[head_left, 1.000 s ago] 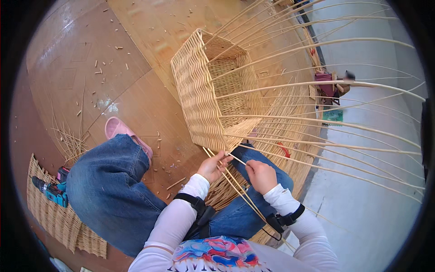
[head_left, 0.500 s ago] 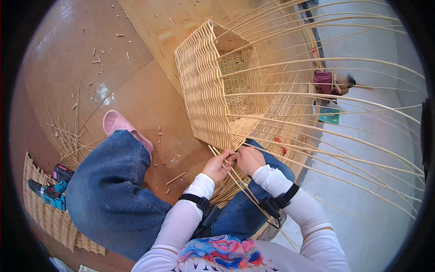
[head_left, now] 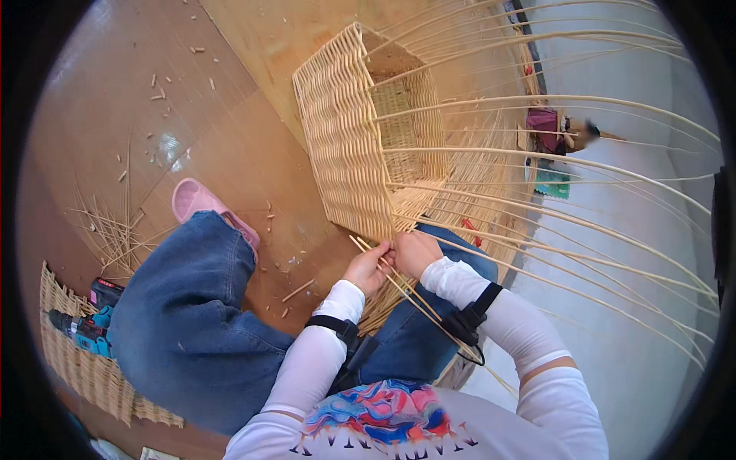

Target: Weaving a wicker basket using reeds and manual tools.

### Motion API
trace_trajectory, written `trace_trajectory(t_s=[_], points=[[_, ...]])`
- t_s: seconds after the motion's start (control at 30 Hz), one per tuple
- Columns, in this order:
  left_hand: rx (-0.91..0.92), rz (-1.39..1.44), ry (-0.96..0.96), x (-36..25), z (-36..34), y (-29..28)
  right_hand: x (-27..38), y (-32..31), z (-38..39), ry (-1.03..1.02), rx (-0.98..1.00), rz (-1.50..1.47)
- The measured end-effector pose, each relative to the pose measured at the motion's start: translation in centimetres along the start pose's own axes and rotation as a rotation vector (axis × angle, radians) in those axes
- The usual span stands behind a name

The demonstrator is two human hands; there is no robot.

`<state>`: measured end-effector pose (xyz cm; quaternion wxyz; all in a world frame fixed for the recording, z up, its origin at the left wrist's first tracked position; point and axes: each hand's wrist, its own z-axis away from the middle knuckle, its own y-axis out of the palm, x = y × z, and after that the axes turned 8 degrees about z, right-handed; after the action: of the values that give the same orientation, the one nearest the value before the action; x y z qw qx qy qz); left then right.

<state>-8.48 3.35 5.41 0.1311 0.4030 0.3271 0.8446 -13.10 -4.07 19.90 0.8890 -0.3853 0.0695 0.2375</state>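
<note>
A woven rattan basket (head_left: pixel 337 146) lies on its side on the floor, its opening toward the right with long uncut strands (head_left: pixel 598 165) arcing out. My left hand (head_left: pixel 368 267) is closed on thin rattan strands (head_left: pixel 414 303) just below the basket's lower corner. My right hand (head_left: pixel 414 251) is curled against that corner, touching my left fingertips; its fingers grip a strand there, though the fingertips are mostly hidden. The loose strands run from the corner down across my right leg.
Rattan bundles (head_left: pixel 487 172) lie beside the basket. A drill (head_left: pixel 90 333) rests on woven panels (head_left: pixel 77 368) at left, near scattered offcuts (head_left: pixel 119 230). My pink slipper (head_left: pixel 192 199) is on the floor. A person (head_left: pixel 575 136) sits at far right by a maroon item (head_left: pixel 543 130).
My right hand has moved up and left to the basket's corner, against my left hand, which has risen slightly. The basket appears slightly higher in the picture.
</note>
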Motion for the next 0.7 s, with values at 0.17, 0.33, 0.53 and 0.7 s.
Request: trace_trajectory(t_s=[0.17,0.33,0.53,0.7], points=[[0.122,0.026,-0.004,-0.8,1.5,-0.2,-0.7,0.0,-0.1,-0.079,0.050,0.146],[0.052,-0.005,0.087,-2.6,4.7,0.3,-2.9,4.3,2.8,-0.113,0.018,0.232],[0.234,-0.356,0.128,-3.5,5.9,0.2,-11.6,11.7,3.8,-0.142,-0.149,0.170],[0.213,-0.601,0.117,-3.4,6.7,0.8,-20.8,9.0,-1.5,0.179,-0.391,0.421]])
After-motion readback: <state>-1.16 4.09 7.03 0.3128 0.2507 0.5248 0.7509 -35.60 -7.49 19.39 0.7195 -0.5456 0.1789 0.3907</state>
